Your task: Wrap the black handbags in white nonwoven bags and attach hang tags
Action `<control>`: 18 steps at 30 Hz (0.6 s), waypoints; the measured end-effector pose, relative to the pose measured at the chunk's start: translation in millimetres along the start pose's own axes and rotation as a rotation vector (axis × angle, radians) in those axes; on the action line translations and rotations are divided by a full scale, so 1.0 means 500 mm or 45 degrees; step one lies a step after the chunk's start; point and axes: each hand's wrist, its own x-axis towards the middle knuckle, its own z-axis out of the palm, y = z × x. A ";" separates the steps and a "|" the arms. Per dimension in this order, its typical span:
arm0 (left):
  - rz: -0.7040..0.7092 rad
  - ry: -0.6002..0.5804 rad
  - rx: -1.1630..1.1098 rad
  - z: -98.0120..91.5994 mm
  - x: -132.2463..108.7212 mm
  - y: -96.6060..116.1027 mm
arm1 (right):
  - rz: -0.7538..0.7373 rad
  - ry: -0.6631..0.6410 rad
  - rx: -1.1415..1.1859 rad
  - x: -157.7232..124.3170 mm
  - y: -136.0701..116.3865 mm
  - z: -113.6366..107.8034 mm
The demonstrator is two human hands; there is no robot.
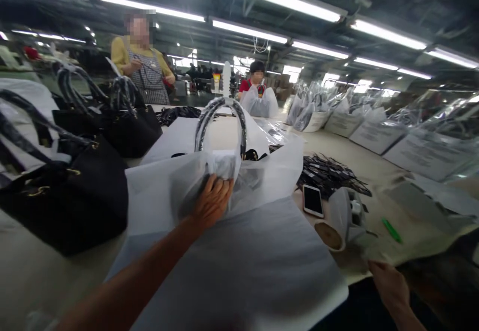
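Observation:
A black handbag stands in front of me, mostly covered by white wrapping paper. Its looped handles, sleeved in clear plastic, rise out of the top. My left hand presses the folded paper against the bag's upper middle, fingers bent over it and thumb hidden. At the lower right is my right hand, its fingers pinched together near a tape roll by a white dispenser. Whatever lies between those fingertips is too blurred to make out.
More black handbags stand at the left. A phone, a heap of black tags and a green cutter lie to the right. Wrapped bags line the right side. Two people work across the table.

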 end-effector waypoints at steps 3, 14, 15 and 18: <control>-0.015 0.049 -0.029 0.000 -0.002 0.006 | 0.079 -0.023 0.027 -0.044 -0.038 -0.018; -0.081 0.002 -0.057 0.001 -0.012 0.030 | -0.532 -0.795 1.174 -0.295 -0.618 -0.002; -0.083 0.032 -0.061 0.002 -0.014 0.030 | -0.520 -0.818 1.187 -0.301 -0.653 0.016; -0.072 0.139 -0.064 0.006 -0.020 0.030 | -0.475 -0.809 1.138 -0.296 -0.717 0.078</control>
